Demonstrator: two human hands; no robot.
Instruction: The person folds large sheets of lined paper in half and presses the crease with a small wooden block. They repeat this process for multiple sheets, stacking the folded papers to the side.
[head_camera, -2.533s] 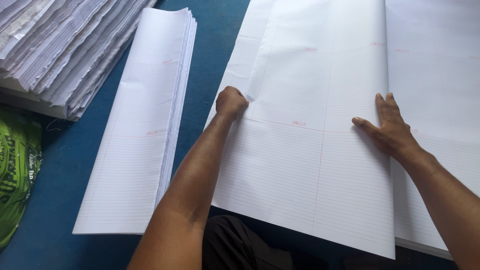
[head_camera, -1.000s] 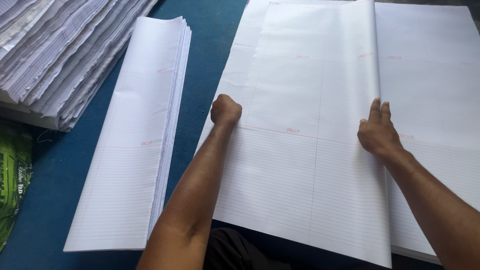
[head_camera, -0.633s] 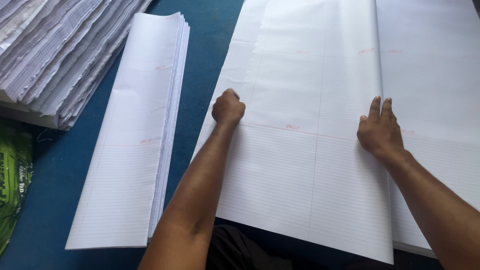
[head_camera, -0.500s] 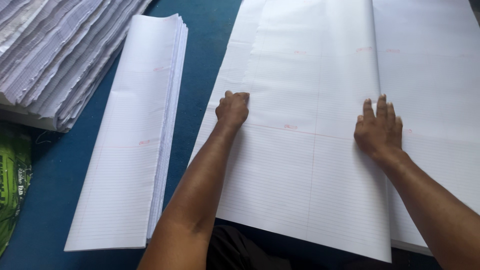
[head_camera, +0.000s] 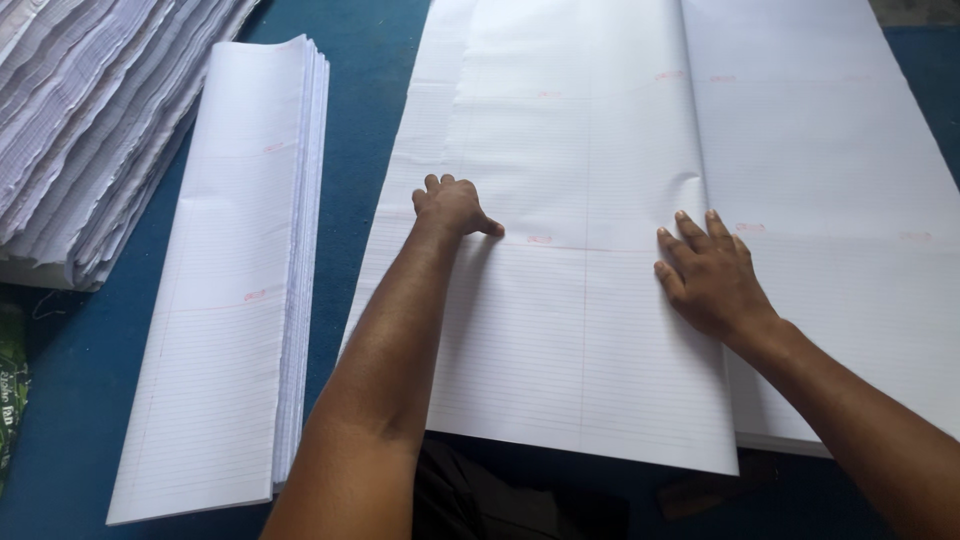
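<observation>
Both hands flat on large folded white ruled paper sheet (head_camera: 580, 330), frame centre.
Narrow stack of folded ruled sheets (head_camera: 240, 280) left on blue table (head_camera: 365, 100); left hand (head_camera: 452, 207) curled, pressing; right hand (head_camera: 712, 275) spread, gripping nothing.

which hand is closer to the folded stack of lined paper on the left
Left. The left hand rests on the big lined sheet near its left edge, a strip of blue table from the folded stack. The right hand lies farther right on that sheet.
</observation>
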